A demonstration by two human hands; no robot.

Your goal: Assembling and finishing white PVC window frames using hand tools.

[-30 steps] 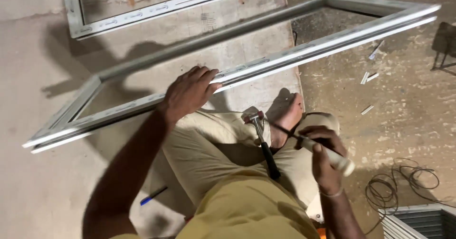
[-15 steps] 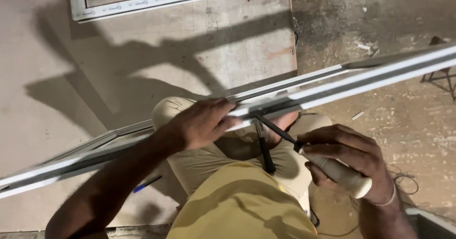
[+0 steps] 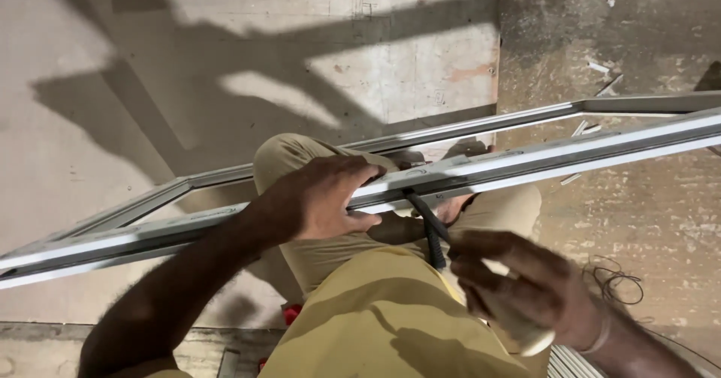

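The long pale frame rail (image 3: 526, 164) runs left to right across the person's knees, the left hand (image 3: 319, 198) clamped over it, the right hand (image 3: 526, 288) just below gripping a black-necked tool (image 3: 432, 231) that meets its underside.

No packages, labels, signs or screens can be seen anywhere here. The nearest thing to a marking is a patch of faint pencil-like lines and scribbles on the pale board (image 3: 360, 47) lying flat on the floor, close to its far edge; the marks are too faint and small to make out.
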